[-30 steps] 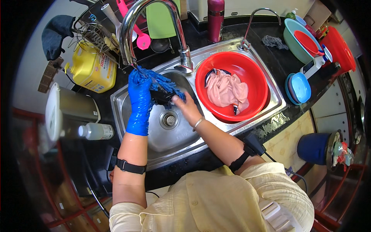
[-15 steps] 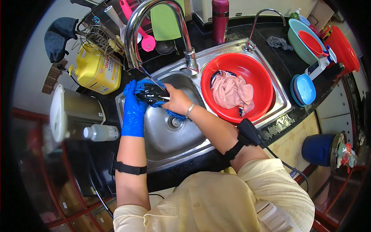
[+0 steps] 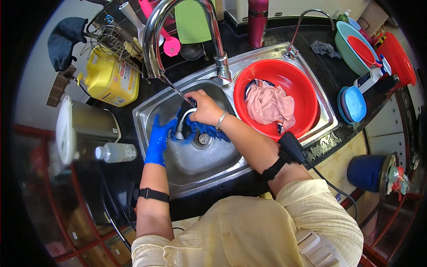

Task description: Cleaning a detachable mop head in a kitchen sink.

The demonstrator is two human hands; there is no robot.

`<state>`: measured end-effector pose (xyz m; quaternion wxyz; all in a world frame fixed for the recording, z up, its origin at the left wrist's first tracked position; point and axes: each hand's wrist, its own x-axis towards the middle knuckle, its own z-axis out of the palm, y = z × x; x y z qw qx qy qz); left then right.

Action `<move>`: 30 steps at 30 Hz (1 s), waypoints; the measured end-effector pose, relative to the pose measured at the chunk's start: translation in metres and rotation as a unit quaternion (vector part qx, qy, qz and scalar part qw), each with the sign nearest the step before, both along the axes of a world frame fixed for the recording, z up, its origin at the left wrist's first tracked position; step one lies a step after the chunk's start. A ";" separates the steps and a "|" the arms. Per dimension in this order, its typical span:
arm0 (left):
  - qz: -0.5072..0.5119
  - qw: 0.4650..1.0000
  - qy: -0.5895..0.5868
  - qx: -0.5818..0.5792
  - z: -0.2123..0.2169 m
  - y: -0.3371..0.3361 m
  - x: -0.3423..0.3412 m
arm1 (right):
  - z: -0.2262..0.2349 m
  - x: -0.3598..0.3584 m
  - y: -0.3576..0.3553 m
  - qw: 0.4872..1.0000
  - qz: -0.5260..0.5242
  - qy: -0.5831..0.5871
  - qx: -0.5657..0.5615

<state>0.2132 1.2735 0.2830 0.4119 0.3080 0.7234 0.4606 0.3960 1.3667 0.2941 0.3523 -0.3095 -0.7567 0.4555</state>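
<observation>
My right hand, bare with a bracelet at the wrist, grips a shaggy blue item with a dark part and a curved white edge. I cannot make out its exact kind. It hangs over the left sink basin, above the drain. A thin stream of water from the large chrome faucet runs down by my right fingers. My left hand, in a blue rubber glove, is beside the item's left side with fingers apart. Whether its fingertips touch the item, I cannot tell.
To the right, a red basin holds pink cloth. A yellow jug, a lidded bin and a clear bottle line the left counter. Blue bowls and a spray bottle stand at right.
The gloved left hand has come off the blue item and moved down toward me. My right hand has turned the item, so its white edge shows and its blue shag hangs down.
</observation>
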 end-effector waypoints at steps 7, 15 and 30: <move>-0.236 0.963 -0.123 0.050 0.019 0.015 0.063 | 0.014 -0.016 0.011 0.982 -0.064 0.062 -0.167; -0.170 0.955 -0.108 0.217 0.017 0.031 0.068 | 0.013 0.013 0.023 0.891 0.111 0.258 -0.358; 0.067 0.958 -0.111 0.257 -0.034 0.059 0.075 | -0.020 0.032 -0.024 0.734 0.168 0.235 -0.615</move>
